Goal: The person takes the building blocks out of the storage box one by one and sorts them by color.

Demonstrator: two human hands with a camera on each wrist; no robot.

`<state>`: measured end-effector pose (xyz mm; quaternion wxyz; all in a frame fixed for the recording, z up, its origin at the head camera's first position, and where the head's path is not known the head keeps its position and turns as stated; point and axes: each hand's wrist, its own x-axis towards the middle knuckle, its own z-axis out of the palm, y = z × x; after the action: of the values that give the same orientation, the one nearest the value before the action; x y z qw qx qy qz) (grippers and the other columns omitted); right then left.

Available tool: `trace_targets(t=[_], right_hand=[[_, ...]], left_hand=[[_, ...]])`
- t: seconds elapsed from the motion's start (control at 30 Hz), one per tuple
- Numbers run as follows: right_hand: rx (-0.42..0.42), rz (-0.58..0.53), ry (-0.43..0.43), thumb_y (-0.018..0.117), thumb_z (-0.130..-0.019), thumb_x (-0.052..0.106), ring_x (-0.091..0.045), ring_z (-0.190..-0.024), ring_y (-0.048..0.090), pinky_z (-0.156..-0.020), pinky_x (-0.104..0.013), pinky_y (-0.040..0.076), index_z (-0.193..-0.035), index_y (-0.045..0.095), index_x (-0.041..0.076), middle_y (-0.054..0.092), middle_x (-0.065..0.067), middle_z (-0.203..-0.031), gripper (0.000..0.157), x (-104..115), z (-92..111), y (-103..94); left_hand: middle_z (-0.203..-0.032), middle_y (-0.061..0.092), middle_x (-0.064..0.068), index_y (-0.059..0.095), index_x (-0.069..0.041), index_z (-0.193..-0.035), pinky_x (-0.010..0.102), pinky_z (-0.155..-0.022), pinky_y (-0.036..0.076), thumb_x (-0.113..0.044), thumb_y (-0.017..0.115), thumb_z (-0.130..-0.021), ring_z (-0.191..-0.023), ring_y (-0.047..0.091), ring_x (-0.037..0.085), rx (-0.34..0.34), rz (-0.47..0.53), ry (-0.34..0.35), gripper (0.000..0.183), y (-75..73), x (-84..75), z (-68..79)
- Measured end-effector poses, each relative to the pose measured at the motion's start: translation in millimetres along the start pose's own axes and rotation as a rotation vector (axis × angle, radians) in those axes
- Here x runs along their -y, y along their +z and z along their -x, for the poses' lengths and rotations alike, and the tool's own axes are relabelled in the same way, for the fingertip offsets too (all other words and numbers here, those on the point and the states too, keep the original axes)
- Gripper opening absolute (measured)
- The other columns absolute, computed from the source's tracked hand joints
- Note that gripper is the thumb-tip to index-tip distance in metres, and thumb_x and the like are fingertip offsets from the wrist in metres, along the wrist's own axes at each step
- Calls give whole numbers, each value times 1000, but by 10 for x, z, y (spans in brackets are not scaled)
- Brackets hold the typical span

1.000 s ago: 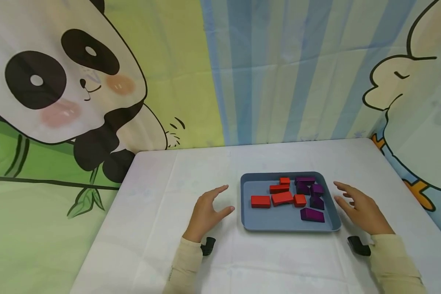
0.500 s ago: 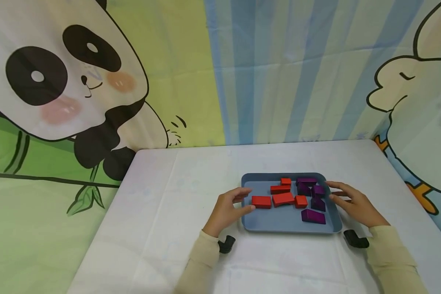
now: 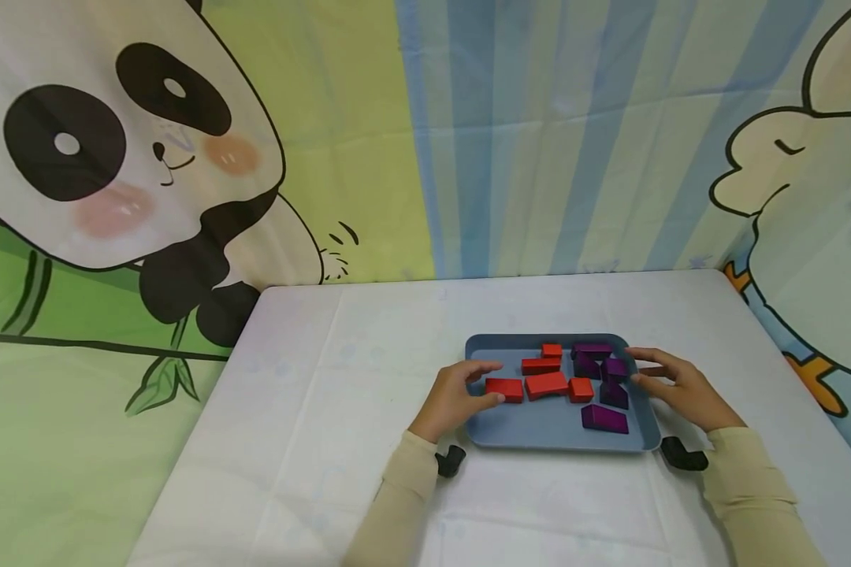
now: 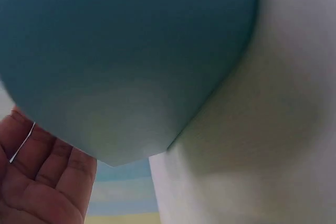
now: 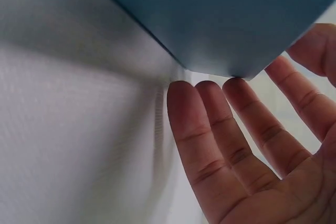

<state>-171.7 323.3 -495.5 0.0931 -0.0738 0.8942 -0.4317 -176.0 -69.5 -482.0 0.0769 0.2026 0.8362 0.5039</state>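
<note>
A blue-grey tray (image 3: 525, 433) lies on the white table, with several red blocks (image 3: 546, 384) and several purple blocks (image 3: 604, 419) in it. My left hand (image 3: 454, 402) reaches over the tray's left rim, thumb and fingers spread apart around the leftmost red block (image 3: 505, 387); a grip does not show. In the left wrist view the tray's outer wall (image 4: 131, 66) fills much of the picture, the left fingers (image 4: 52, 163) beside it. At the right rim is my right hand (image 3: 684, 386), its fingers extended. In the right wrist view its fingertips (image 5: 237, 88) meet the tray's underside edge.
The white table (image 3: 340, 378) extends around the tray. Behind it hangs a cloth (image 3: 525, 142) printed with cartoon animals and stripes. Both wrists carry a black camera mount, the left mount (image 3: 451, 461) and the right mount (image 3: 683, 454).
My left hand has moved right, from beside the tray to over its left rim. The right hand has shifted left to the right rim. The blocks keep their places in the tray.
</note>
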Motion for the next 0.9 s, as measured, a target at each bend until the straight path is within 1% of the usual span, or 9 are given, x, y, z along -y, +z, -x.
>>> trace_targets(t=[0.03, 0.1, 0.23, 0.3, 0.37, 0.47, 0.67, 0.73, 0.9], right_hand=[[-1, -4, 2, 61, -113, 21, -62, -134, 50, -99, -79, 49, -161, 42, -5, 37, -38, -163, 58, -9, -2, 5], [-6, -9, 0, 62, -113, 20, -62, -133, 52, -99, -78, 51, -160, 42, -5, 38, -38, -162, 58, -32, -4, 15], [-23, -19, -6, 63, -112, 19, -61, -131, 54, -97, -74, 54, -160, 44, -6, 41, -38, -161, 57, -72, 4, 31], [-29, -28, -12, 63, -112, 19, -61, -130, 55, -96, -72, 55, -159, 44, -6, 41, -38, -160, 57, -79, 9, 33], [-31, -36, -13, 63, -112, 19, -60, -130, 55, -96, -71, 55, -159, 44, -6, 41, -38, -160, 57, -75, 8, 28], [-30, -43, -21, 64, -112, 18, -60, -130, 56, -96, -69, 56, -159, 44, -7, 41, -38, -160, 57, -68, 1, 15], [-33, -29, -29, 64, -111, 16, -58, -130, 57, -95, -58, 59, -159, 45, -7, 43, -37, -160, 56, -86, -25, 2], [-33, -31, -31, 64, -111, 16, -59, -130, 57, -96, -60, 59, -159, 45, -7, 43, -37, -159, 56, -95, -29, 6], [-32, -46, -27, 64, -111, 16, -60, -130, 57, -99, -70, 55, -158, 45, -7, 44, -38, -159, 56, -107, -20, 17]], left_hand=[[-140, 72, 11, 71, -1, -139, 42, -114, 52, -8, 84, -95, -132, 66, 30, 7, -46, -2, 47, 7, -6, -15], [-140, 72, 9, 72, -3, -139, 40, -113, 53, -10, 85, -95, -133, 66, 27, 24, -171, 6, 46, 23, -13, -43], [-139, 73, 7, 74, -6, -137, 34, -113, 51, -11, 86, -94, -133, 65, 24, 53, -433, 60, 45, 71, 0, -82], [-137, 74, 7, 74, -7, -136, 32, -112, 52, -11, 87, -94, -131, 67, 22, 57, -529, 89, 44, 90, 13, -89], [-134, 75, 6, 75, -7, -134, 30, -110, 53, -10, 88, -92, -129, 68, 22, 57, -592, 108, 44, 106, 18, -98], [-130, 76, 7, 77, -6, -131, 29, -106, 55, -8, 88, -91, -124, 70, 21, 49, -641, 128, 42, 123, 10, -107], [-124, 78, 5, 79, -8, -128, 28, -98, 59, -6, 87, -92, -115, 72, 19, 32, -676, 144, 37, 124, -27, -119], [-123, 78, 5, 79, -8, -127, 28, -97, 59, -7, 87, -92, -114, 72, 19, 30, -678, 146, 36, 124, -24, -120], [-122, 78, 4, 79, -9, -127, 27, -96, 59, -8, 87, -92, -112, 72, 18, 47, -673, 148, 35, 122, -10, -119]])
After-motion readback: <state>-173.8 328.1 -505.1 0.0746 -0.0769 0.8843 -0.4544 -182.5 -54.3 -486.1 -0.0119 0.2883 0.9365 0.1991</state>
